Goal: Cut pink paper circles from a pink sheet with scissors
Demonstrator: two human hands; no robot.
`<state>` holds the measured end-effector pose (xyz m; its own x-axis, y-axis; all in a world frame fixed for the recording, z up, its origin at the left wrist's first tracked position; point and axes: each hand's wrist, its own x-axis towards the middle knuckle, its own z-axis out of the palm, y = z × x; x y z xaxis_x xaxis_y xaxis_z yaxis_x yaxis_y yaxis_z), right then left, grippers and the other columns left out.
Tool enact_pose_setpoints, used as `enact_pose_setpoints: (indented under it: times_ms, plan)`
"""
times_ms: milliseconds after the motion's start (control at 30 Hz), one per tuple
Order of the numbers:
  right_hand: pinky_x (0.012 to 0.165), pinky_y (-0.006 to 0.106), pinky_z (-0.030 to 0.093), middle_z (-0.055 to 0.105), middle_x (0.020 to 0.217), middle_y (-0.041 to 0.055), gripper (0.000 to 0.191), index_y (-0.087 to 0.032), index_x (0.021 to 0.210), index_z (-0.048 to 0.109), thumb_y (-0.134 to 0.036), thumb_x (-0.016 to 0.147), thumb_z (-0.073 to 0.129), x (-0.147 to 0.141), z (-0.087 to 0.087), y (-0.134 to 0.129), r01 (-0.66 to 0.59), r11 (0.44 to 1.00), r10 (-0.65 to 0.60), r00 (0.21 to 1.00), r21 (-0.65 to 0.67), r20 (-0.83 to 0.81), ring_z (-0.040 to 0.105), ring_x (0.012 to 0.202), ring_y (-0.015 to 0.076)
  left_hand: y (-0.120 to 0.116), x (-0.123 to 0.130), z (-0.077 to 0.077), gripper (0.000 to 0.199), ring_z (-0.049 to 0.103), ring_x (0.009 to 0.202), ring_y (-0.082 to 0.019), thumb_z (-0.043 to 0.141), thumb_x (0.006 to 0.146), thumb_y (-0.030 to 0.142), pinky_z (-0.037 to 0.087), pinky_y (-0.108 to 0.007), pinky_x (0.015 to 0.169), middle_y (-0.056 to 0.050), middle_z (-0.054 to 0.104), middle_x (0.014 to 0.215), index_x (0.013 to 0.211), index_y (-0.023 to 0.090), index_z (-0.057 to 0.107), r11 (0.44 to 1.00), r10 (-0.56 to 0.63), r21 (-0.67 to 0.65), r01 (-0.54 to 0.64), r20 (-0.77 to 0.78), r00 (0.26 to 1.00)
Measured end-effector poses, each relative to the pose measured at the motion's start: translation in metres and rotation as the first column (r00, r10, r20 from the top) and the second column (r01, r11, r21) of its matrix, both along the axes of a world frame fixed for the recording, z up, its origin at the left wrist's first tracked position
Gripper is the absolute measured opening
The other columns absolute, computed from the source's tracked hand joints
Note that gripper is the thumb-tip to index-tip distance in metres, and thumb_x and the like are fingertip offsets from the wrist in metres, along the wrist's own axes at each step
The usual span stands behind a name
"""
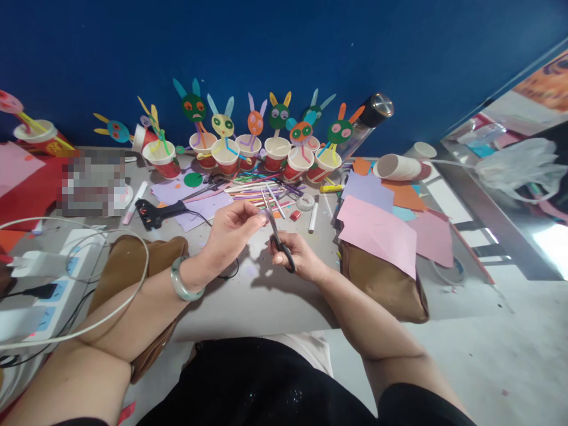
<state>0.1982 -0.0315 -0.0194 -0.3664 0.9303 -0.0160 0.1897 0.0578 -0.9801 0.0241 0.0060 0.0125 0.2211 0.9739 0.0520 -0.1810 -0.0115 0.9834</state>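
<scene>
By the wall (284,47) | cups (277,163) hold figures (223,125) (eared) | left hand (236,228) pinches scrap (264,216) | right hand (302,255) grips scissors (278,239)

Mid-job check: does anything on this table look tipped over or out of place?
Yes. At the back left, one red cup looks tipped over, a blue-faced figure beside it pointing sideways; the cup in front stands upright. At the right, a stack of cups lies on its side. Both are clear of the scissors.

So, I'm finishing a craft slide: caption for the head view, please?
Right hand holds scissors at a small pale piece pinched in the left hand, before eared paper figures in cups.
</scene>
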Motion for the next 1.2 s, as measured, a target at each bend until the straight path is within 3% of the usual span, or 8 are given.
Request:
enact_pose_setpoints:
  times_ms: [400, 1200]
  plan:
    - [0.062, 0.026, 0.034, 0.049, 0.063, -0.0019, 0.070, -0.016, 0.064, 0.052, -0.085, 0.063, 0.066, 0.0007, -0.0017, 0.0004, -0.063, 0.998, 0.063, 0.998, 0.010, -0.011, 0.042, 0.063, 0.0115, -0.0011, 0.0000, 0.0005, 0.012, 0.057, 0.066, -0.012, 0.069, 0.074, 0.024, 0.045, -0.026, 0.065, 0.001, 0.064, 0.066, 0.067, 0.017, 0.062, 1.000, -0.008, 0.020, 0.009, -0.034, 0.999]
    - [0.060, 0.025, 0.032, 0.049, 0.063, -0.0022, 0.072, -0.016, 0.063, 0.052, -0.087, 0.060, 0.067, -0.0001, -0.0019, 0.0007, -0.029, 0.999, 0.029, 1.000, -0.032, 0.002, 0.040, 0.061, 0.0109, -0.0015, 0.0003, -0.0008, 0.012, 0.056, 0.064, -0.012, 0.070, 0.073, 0.023, 0.044, -0.026, 0.063, 0.001, 0.063, 0.065, 0.066, 0.018, 0.061, 1.000, -0.015, -0.015, 0.015, -0.024, 1.000]
